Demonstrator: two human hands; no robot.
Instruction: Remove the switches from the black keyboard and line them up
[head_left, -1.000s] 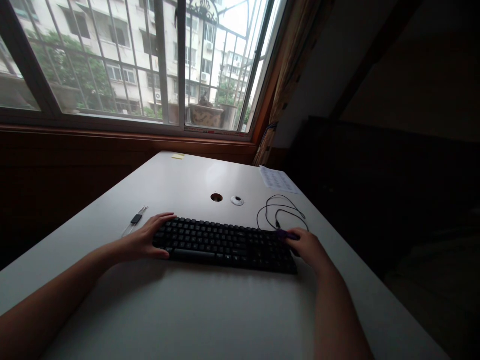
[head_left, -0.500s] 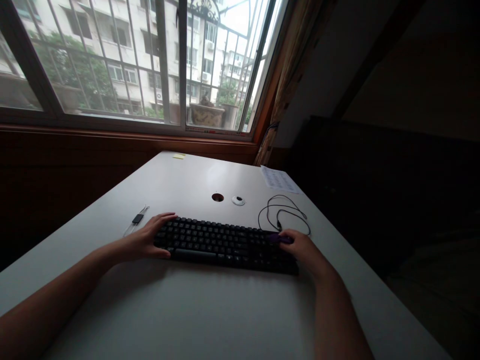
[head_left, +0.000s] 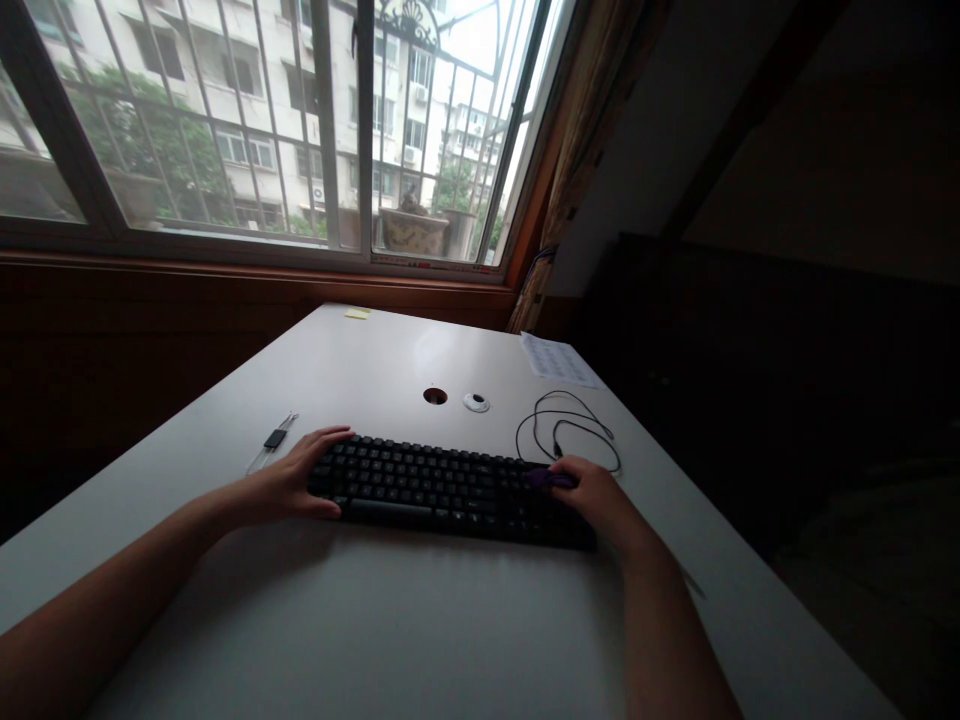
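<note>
A black keyboard [head_left: 435,490] lies across the white table. My left hand [head_left: 289,480] grips its left end, with fingers at the back edge and thumb at the front edge. Over the keyboard's right part, my right hand [head_left: 589,490] is closed on a small dark purple thing [head_left: 546,478], which looks soft like a cloth, though its exact kind is hard to make out. The purple thing rests on or just above the keys there. My right hand and wrist hide the keyboard's right end.
A black cable [head_left: 566,412] lies coiled behind my right hand. Farther back are a round hole [head_left: 435,396], its white cover [head_left: 476,402], printed paper [head_left: 559,358] and a yellow note [head_left: 357,314]. A small black item with a clear strap [head_left: 275,438] lies left. Something thin shows beside my right forearm.
My right hand has shifted slightly left along the keyboard with the purple thing. My left hand and the keyboard have stayed in place.
</note>
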